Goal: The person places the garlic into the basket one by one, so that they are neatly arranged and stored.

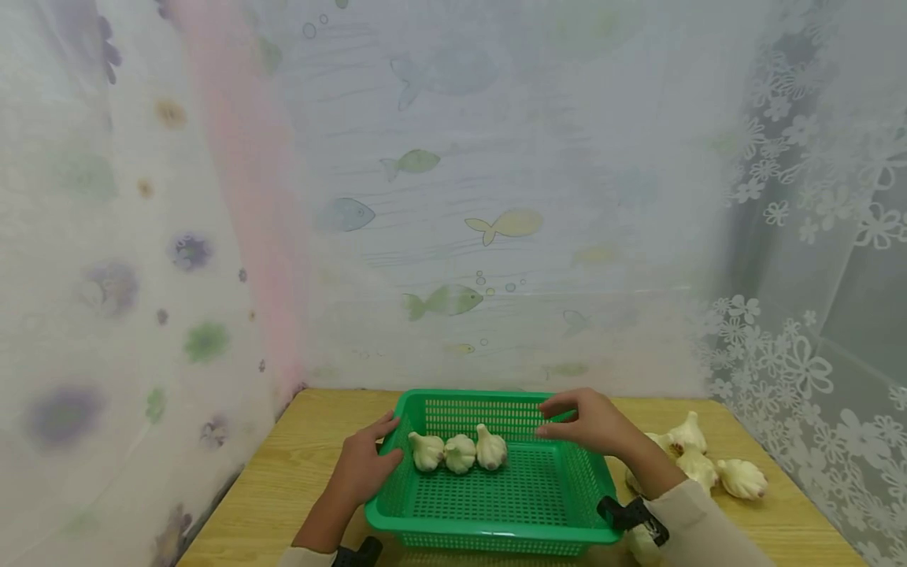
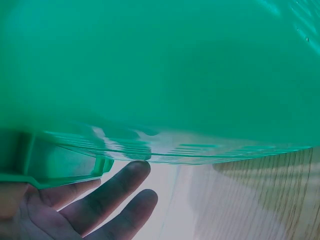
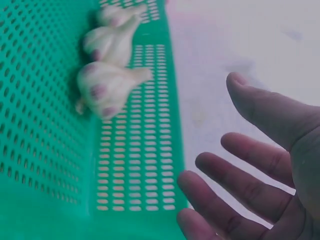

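Note:
A green plastic basket (image 1: 496,531) with slotted walls stands on the table. Inside it, three garlic bulbs (image 1: 460,454) sit in a row toward the left and back; the right wrist view shows these bulbs (image 3: 107,90) with purplish marks. My left hand (image 1: 361,465) is at the basket's left rim, its thumb reaching over the edge; from the left wrist, its extended fingers (image 2: 112,197) show beside the basket wall. Over the right back part of the basket, my right hand (image 1: 591,425) is held with fingers spread and nothing between them; its thumb (image 3: 265,107) stands apart from them.
Several more garlic bulbs (image 1: 742,479) lie on the wooden table (image 1: 283,472) right of the basket, some partly behind my right forearm. Another bulb (image 1: 643,545) lies near the basket's front right corner. A curtain with fish prints (image 1: 496,197) hangs behind the table.

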